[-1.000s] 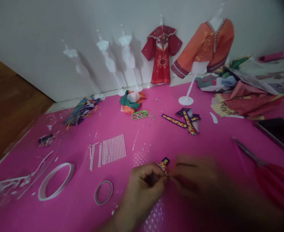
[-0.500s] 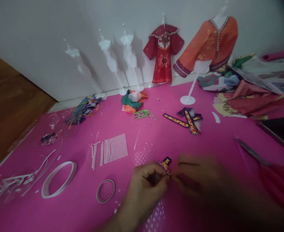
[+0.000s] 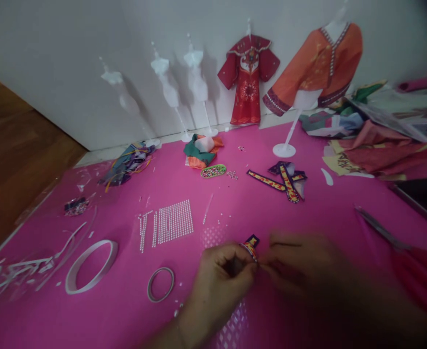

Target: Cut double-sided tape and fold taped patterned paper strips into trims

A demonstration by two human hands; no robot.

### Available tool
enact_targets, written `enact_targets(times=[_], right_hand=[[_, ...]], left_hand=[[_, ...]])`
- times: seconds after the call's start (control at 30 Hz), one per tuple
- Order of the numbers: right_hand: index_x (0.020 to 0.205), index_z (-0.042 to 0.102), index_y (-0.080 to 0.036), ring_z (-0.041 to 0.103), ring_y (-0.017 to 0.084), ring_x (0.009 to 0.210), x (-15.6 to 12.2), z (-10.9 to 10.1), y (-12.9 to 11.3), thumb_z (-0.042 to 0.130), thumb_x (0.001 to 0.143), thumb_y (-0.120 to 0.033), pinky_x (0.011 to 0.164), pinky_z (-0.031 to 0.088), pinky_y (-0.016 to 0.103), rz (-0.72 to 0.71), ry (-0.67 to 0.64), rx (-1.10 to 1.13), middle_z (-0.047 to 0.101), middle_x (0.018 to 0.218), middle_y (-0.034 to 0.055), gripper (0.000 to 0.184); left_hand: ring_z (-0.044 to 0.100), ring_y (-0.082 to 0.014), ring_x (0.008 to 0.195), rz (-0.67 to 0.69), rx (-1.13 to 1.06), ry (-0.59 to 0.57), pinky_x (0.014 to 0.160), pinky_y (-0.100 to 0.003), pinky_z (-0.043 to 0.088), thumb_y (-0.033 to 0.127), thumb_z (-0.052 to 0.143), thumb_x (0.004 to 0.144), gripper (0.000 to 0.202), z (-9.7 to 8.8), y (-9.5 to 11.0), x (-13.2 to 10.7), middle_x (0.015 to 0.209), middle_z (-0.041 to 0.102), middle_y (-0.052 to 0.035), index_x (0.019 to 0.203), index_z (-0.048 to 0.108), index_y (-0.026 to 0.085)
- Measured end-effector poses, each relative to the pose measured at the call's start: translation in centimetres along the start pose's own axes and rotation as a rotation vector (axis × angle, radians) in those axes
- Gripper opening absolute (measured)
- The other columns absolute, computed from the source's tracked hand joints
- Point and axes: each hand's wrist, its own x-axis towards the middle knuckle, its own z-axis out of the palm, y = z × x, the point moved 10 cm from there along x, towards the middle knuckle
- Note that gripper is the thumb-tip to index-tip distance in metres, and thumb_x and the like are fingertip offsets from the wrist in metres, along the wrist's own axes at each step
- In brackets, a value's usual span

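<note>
My left hand (image 3: pixel 222 278) pinches a small patterned fabric piece (image 3: pixel 250 246), yellow and red with a dark border, between thumb and fingers. A pale beaded edge shows on it. At that piece's right side, the fingertips of my right hand (image 3: pixel 295 261) are closed together, touching or nearly touching the edge; whatever they grip is too small and blurred to make out. Similar patterned strips (image 3: pixel 288 182) lie farther back. To the left is a sheet of rhinestone strips (image 3: pixel 175 222). Beneath my left hand a clear dotted sheet (image 3: pixel 231 325) shows.
Scissors (image 3: pixel 399 247) and a phone (image 3: pixel 422 196) lie at right. Two tape rolls, one white (image 3: pixel 90 266) and one narrower (image 3: pixel 160 285), are at left. Behind stand bare mannequins (image 3: pixel 199 80), a red dress (image 3: pixel 249 87) and an orange jacket (image 3: pixel 317 63). A green bead dish (image 3: pixel 213 171) sits mid-table.
The whole view has shifted slightly, so things appear a little farther right. Both hands keep nearly the same pose at the fabric piece.
</note>
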Motion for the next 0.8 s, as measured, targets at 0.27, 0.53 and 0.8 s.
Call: enact_targets(times=[0.27,0.53,0.8], right_hand=[[0.068,0.06,-0.02,0.044,0.01,0.054,-0.2,0.2,0.4,0.052,0.081,-0.011,0.05,0.028,0.026,0.006,0.037,-0.002,0.049,0.063,-0.0037,0.018],[0.068,0.058,-0.02,0.045,0.009,0.055,-0.1,0.2,0.9,0.051,0.08,-0.008,0.051,0.028,0.026,0.074,-0.004,0.06,0.048,0.064,-0.0043,0.018],[0.069,0.059,-0.02,0.045,0.009,0.054,-0.2,0.3,1.3,0.052,0.078,-0.008,0.05,0.028,0.026,0.084,0.001,0.081,0.047,0.064,-0.0044,0.016]], left_hand=[[0.036,-0.01,0.052,-0.018,-0.017,-0.004,0.048,-0.022,0.028,0.026,0.06,0.066,0.011,0.2,0.2,0.0,0.054,0.045,0.0039,0.058,0.057,0.018],[0.037,-0.011,0.053,-0.042,-0.035,-0.006,0.049,-0.023,0.028,0.028,0.061,0.065,0.011,-0.1,-0.1,0.0,0.053,0.044,0.0039,0.06,0.058,0.019],[0.036,-0.0102,0.052,-0.061,-0.058,-0.015,0.049,-0.023,0.027,0.03,0.063,0.066,0.014,0.1,-0.1,0.0,0.053,0.046,0.0039,0.061,0.058,0.018]])
